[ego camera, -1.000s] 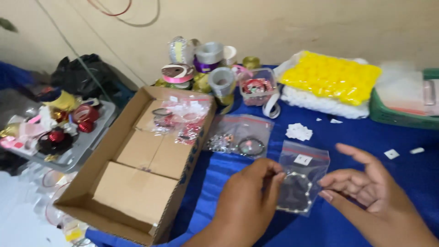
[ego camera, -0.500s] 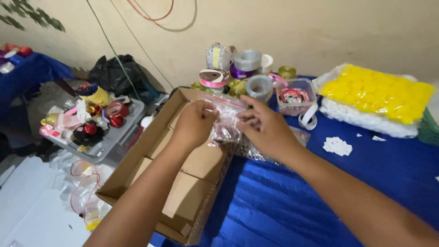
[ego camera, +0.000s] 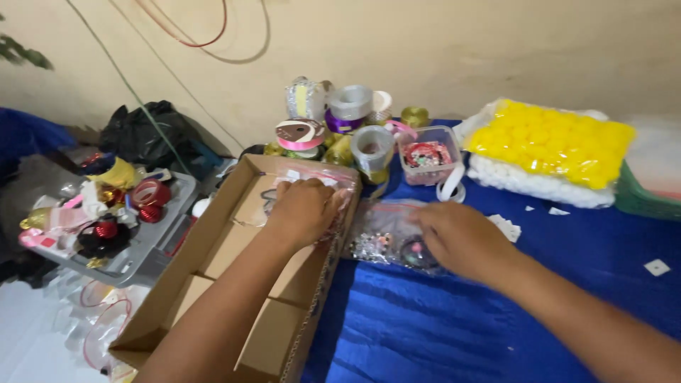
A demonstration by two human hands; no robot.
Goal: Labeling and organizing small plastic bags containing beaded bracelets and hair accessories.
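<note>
My left hand (ego camera: 305, 207) rests palm down on clear plastic zip bags (ego camera: 323, 177) at the far end of an open cardboard box (ego camera: 213, 284). My right hand (ego camera: 457, 237) lies on another clear zip bag (ego camera: 386, 241) with small dark and glittery pieces, flat on the blue cloth (ego camera: 425, 326) beside the box. Its fingers are bent over the bag's right side; whether they pinch it is hidden.
Ribbon rolls (ego camera: 333, 120) and a small clear tub (ego camera: 428, 154) stand behind the box. A bag of yellow pompoms (ego camera: 560, 142) lies at the back right. A grey tray (ego camera: 152, 241) of ornaments sits left of the box. White scraps (ego camera: 656, 267) dot the cloth.
One second ago both hands held a small zip bag over the cloth. They carried it to the box; now the left hand presses bags inside and the right hand has moved onto the bag on the cloth.
</note>
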